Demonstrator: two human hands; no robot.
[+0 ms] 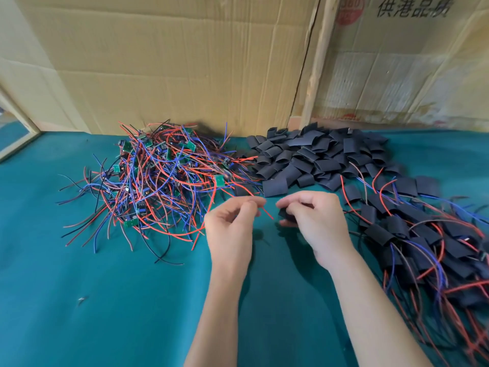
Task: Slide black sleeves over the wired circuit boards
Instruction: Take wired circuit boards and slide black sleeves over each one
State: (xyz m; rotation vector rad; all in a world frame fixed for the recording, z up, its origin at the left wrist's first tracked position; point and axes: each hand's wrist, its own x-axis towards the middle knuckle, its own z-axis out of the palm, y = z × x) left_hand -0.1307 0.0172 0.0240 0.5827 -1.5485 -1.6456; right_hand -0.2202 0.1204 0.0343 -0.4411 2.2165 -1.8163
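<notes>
Covering the whole bench (79, 300) is a teal cloth, with broad open room across the near left side and between the forearms. Flattened cardboard sheets (172, 62) stand along the far edge as a wall; the right sheet bears black printed characters "供港品质" (412, 7) and part of a red round stamp reading "360" at the top edge. A pale wooden strip (316, 62) leans where the two sheets meet, and a framed panel (16, 139) cuts in at the far left edge.

On the left lies a tangled heap of wired circuit boards (158, 176), small green boards with red, blue and black leads sprawling outward. Behind the hands, to the right, sits a pile of loose black sleeves (312, 157). Along the right edge runs a spread of sleeved boards (412, 239) with wires trailing toward the near corner.

The left hand (230, 226) is curled, its fingertips pinching a red wire (266, 210) that pokes out toward the other hand. The right hand (315, 221) is curled round one black sleeve (284, 214), mostly hidden under the fingers. The two hands are near each other, just apart, above the cloth.

A tiny scrap (82, 300) lies on the cloth at the near left.
</notes>
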